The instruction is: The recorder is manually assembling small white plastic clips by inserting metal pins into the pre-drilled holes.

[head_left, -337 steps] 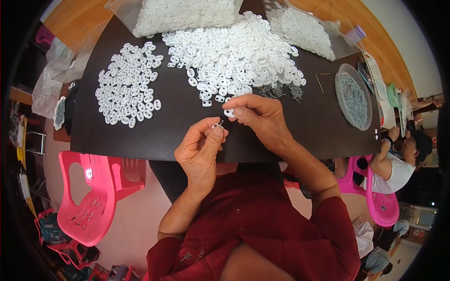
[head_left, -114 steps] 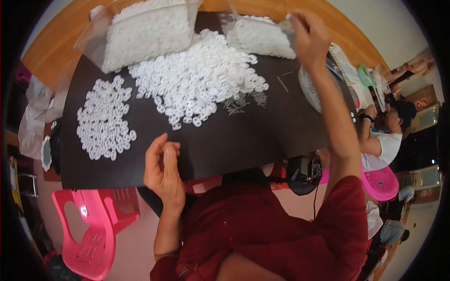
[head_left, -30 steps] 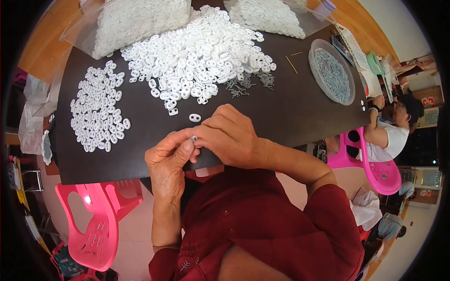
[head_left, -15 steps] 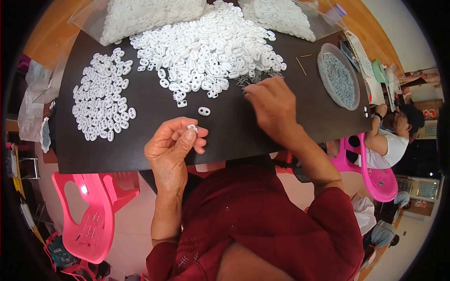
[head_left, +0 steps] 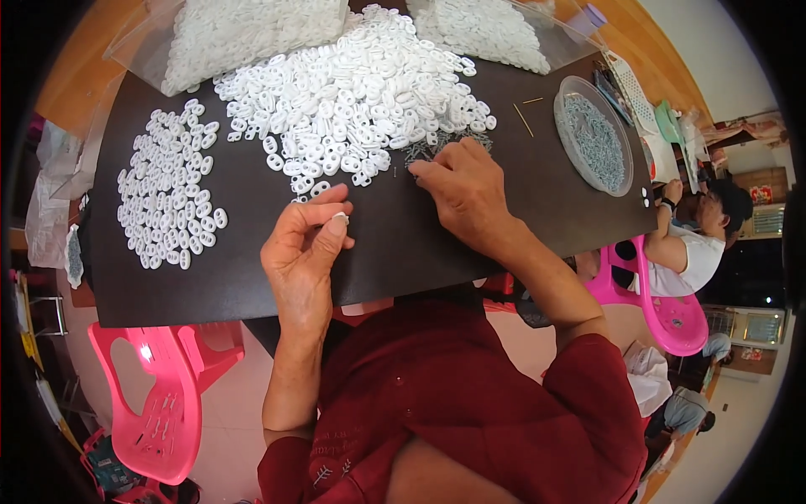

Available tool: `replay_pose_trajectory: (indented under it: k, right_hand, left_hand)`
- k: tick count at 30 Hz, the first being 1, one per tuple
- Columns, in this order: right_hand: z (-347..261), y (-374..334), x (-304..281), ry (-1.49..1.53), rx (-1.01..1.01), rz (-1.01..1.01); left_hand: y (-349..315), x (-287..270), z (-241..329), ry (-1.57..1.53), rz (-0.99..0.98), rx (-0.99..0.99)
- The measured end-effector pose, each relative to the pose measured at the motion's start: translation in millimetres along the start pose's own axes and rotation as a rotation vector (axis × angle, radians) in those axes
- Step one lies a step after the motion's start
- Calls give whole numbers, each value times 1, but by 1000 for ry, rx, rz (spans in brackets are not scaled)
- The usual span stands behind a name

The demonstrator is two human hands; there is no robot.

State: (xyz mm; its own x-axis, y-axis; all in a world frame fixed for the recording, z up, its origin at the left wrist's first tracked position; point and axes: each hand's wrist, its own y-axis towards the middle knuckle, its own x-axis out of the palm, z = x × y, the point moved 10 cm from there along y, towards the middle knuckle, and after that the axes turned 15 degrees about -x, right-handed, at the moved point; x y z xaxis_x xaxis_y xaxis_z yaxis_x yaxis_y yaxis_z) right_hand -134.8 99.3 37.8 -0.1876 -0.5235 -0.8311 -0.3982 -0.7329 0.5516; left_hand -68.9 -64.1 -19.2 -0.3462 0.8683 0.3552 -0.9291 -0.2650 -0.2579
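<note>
My left hand is closed in a pinch. Its thumb and fingertips hold a small white plastic piece, mostly hidden by them. Just beyond those fingers lies an oval white piece with two holes. My right hand has its fingers drawn together at the near edge of a small heap of thin grey screw-like pins; whatever is between its fingertips is hidden. One tiny pin lies apart on the dark table, between the two hands.
A large heap of white two-hole pieces spreads across the far middle. Another group covers the left side. Bags of white pieces stand behind. At right are a round clear dish of grey pins and a co-worker.
The view has shifted slightly. My left hand has moved farther over the table toward the heap, and my right fingertips slightly left. One tiny pin now shows apart from the grey heap.
</note>
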Motion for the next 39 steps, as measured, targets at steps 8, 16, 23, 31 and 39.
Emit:
replay_pose_trajectory:
  k: [8, 16, 23, 31, 39]
  right_hand:
    - [-8, 14, 7, 81, 15, 110]
    - [-19, 19, 25, -17, -49, 58]
    - [-26, 22, 30, -155, -141, -15]
    - [-32, 26, 35, -182, -290, -112]
    - [-37, 28, 25, -70, -201, -61]
  left_hand:
    - [-8, -5, -6, -50, -31, -28]
    - [-12, -10, -9, -63, -14, -42]
    - [-13, -12, -7, -110, -22, -37]
    - [-16, -16, -9, -124, -8, -57]
    - [-16, -18, -11, -141, -25, -59]
